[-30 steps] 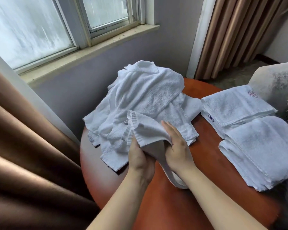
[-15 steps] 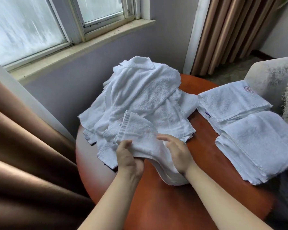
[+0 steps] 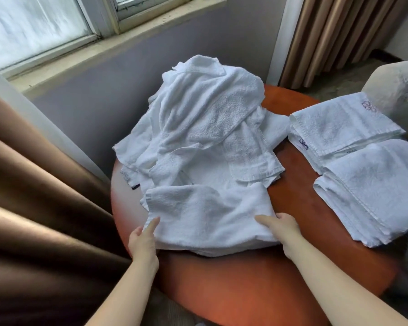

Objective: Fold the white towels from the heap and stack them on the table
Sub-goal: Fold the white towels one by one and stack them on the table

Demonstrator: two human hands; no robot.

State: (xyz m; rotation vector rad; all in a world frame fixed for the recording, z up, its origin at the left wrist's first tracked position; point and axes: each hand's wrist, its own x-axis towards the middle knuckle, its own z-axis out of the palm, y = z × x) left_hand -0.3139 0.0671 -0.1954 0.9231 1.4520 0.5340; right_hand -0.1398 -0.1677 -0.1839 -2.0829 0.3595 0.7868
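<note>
Round, red-brown table [image 3: 245, 290] under a window sill [image 3: 118, 47], brown curtain [image 3: 33, 220] at my left, a pale armchair [image 3: 400, 90] at my right.

Item in work: one white towel [image 3: 210, 215], drawn to the near side of the table and lying directly in front of me. Its long axis runs left to right, across my line of sight. Its far edge touches the heap [image 3: 205, 128], which sits behind it, away from me.

Hands: my left hand [image 3: 143, 241] holds the towel's left end and my right hand [image 3: 283, 228] holds its right end. On each, one digit lies flat on top of the cloth. The others appear tucked at or under the edge, so I record both as pinching the towel, though the undersides are hidden.

Finished work: two folded stacks at the right of the table, the far stack [image 3: 339, 128] and the near stack [image 3: 375, 191], touching each other and apart from the towel.

Assessment: the towel spans the gap between my hands, so neither is favoured for the fold. I judge that one end should cross to the other along the long axis. For the later transfer, the right hand is nearer the stacks.

Risk: the far edge may drag heap cloth along.
</note>
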